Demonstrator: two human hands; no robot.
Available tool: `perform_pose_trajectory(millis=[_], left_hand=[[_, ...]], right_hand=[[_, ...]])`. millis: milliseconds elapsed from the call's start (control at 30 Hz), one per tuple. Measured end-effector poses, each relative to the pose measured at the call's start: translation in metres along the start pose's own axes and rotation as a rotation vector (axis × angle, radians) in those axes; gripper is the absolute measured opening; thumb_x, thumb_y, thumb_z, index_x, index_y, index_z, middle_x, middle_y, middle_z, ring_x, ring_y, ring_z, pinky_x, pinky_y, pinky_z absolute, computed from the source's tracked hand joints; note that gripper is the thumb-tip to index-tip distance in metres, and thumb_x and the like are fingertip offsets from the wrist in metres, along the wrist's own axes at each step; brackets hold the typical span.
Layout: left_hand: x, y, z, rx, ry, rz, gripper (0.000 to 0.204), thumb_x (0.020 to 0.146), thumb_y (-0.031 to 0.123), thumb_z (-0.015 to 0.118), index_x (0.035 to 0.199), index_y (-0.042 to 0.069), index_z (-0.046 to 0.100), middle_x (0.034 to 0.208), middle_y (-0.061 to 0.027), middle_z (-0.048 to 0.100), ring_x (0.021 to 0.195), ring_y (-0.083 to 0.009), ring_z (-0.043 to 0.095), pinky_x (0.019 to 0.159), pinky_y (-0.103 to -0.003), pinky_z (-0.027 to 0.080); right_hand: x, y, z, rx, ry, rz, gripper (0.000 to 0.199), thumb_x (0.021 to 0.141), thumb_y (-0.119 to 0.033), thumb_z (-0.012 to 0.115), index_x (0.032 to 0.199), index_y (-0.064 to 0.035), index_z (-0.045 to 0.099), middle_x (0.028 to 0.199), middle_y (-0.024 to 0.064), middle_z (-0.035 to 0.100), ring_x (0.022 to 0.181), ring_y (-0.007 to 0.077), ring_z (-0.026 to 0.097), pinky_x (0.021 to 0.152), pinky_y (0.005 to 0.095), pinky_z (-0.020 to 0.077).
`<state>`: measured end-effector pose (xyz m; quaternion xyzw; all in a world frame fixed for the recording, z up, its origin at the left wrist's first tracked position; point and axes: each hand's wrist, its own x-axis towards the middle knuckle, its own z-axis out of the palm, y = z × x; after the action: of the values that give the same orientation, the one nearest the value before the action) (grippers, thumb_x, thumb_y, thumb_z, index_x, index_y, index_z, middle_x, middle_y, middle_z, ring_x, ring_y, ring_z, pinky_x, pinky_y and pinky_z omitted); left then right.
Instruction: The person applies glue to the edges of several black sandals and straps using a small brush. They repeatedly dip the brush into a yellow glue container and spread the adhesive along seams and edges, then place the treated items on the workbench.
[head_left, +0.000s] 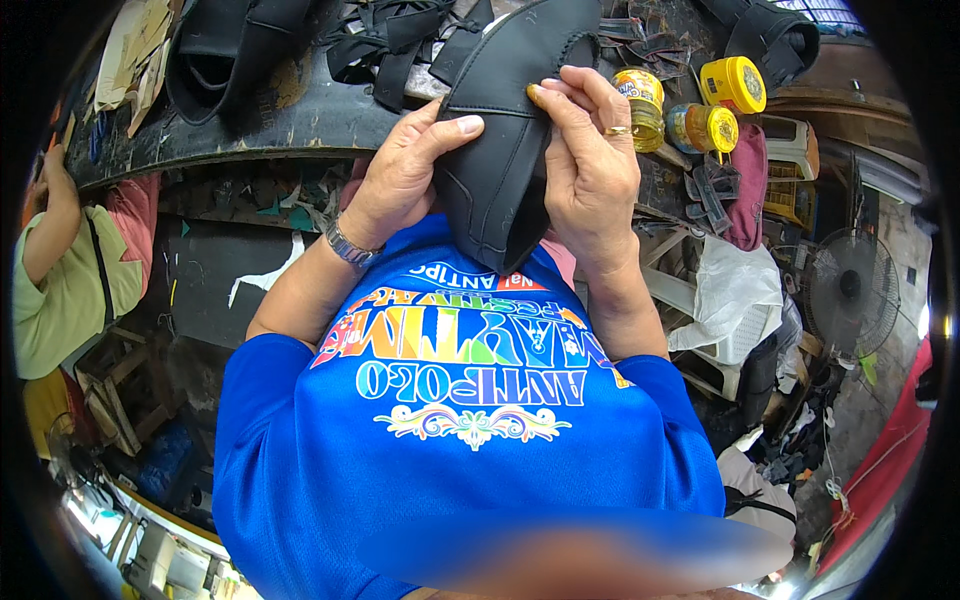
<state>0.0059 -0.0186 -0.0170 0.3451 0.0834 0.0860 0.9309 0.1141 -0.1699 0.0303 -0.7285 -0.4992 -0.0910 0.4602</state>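
Cluttered little workshop, dark curved workbench (300,125) smeared with old glue and strewn with black offcuts and straps.

Both hands are on a black leather shoe upper (500,150), held up in front of the chest just above the blue shirt (450,400). Left hand (405,175) grips its left edge, thumb pressed flat on the outer face and fingers tucked behind. Right hand (590,160), gold ring on one finger, pinches the upper's right side near the top, fingertips curled onto the edge beside the stitched collar opening. So both are clenched on the piece, nothing let go.

How far along? My guess is mid-way: the upper is already cut, shaped and stitched round the opening, but no sole is on it and the lower edge hangs loose. More black pieces wait on the bench, so plenty looks left to do.

Containers: two yellow-lidded jars (720,105) sit to the right, with a third open jar (640,100) showing yellowish stuff inside, probably adhesive, can't say for sure.

Off to the left another person in a light green top (65,290) works at the bench. A fan (850,290) stands lower right.
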Motion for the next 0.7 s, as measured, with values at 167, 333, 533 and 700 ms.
perform_pose_trajectory(millis=[167,333,533,700], left_hand=[[0.002,0.002,0.002,0.014,-0.009,0.018,0.036,0.1,0.014,0.059,0.132,-0.001,0.055,0.118,-0.011,0.068,0.102,-0.0143,0.069,0.091,-0.029,0.057],[0.001,0.005,0.003,0.048,-0.011,0.012,0.036,0.101,0.016,0.059,0.132,-0.002,0.056,0.118,-0.0116,0.068,0.103,-0.0155,0.069,0.092,-0.03,0.057],[0.002,0.007,0.003,0.054,-0.035,0.015,0.034,0.101,0.016,0.06,0.13,-0.001,0.058,0.115,-0.01,0.069,0.1,-0.0145,0.069,0.09,-0.028,0.057],[0.002,0.009,0.003,0.041,-0.05,0.002,0.033,0.101,0.015,0.06,0.13,-0.001,0.058,0.115,-0.0102,0.07,0.1,-0.0147,0.07,0.09,-0.028,0.058]], right_hand=[[-0.001,-0.002,-0.002,0.003,-0.016,-0.013,0.036,0.084,0.019,0.056,0.113,0.0044,0.071,0.13,0.0178,0.057,0.115,0.0265,0.066,0.1,0.0356,0.0515],[-0.005,0.002,-0.006,0.01,-0.05,-0.045,0.037,0.082,0.018,0.06,0.113,0.0011,0.073,0.132,0.0176,0.057,0.118,0.0283,0.065,0.099,0.0367,0.0531],[-0.005,0.01,-0.012,-0.015,-0.093,-0.151,0.045,0.077,0.014,0.068,0.114,-0.0086,0.075,0.133,0.0183,0.058,0.115,0.0306,0.066,0.093,0.0374,0.0565],[-0.005,0.008,-0.02,-0.098,-0.15,-0.185,0.042,0.077,0.014,0.068,0.111,-0.0099,0.076,0.133,0.0199,0.058,0.113,0.0307,0.067,0.086,0.0373,0.0587]])
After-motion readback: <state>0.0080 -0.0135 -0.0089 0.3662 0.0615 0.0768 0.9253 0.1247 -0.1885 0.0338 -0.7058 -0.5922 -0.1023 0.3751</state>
